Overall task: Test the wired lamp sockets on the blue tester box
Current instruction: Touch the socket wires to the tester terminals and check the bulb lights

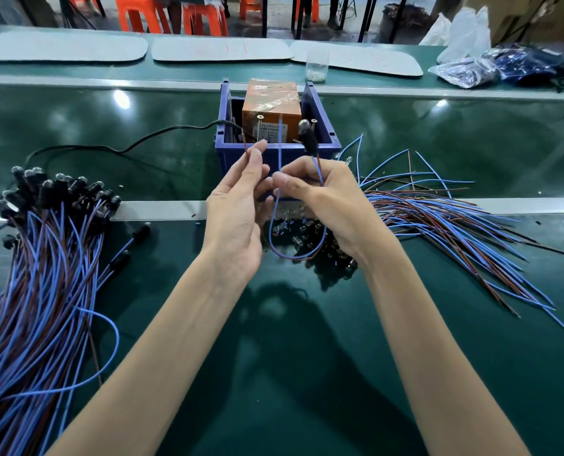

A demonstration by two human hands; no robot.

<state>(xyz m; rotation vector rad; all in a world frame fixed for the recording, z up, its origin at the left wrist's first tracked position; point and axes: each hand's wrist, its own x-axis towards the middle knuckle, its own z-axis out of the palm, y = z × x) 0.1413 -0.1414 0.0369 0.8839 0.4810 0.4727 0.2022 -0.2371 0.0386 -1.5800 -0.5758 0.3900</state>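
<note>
Brown lead (245,147) is pinched at its tip between the left hand's (238,212) thumb and fingers and raised toward the tester (270,115). The right hand (320,195) is closed on the blue lead (280,149), whose end points up at the orange unit; the socket (308,136), bulb fitted, stands above that hand's knuckles. Both leads loop below the hands, so one assembly is held with its two ends spread, presumably to meet separate contacts. Whether either tip touches a screw terminal cannot be confirmed; the view is too small there.

The blue box (323,123) holds the taped orange tester and receives a black cable (136,144). Loose bulbs (307,235) lie on the mat under the hands. Socketed assemblies (53,205) are piled at left, and loose wires (455,212) at right.
</note>
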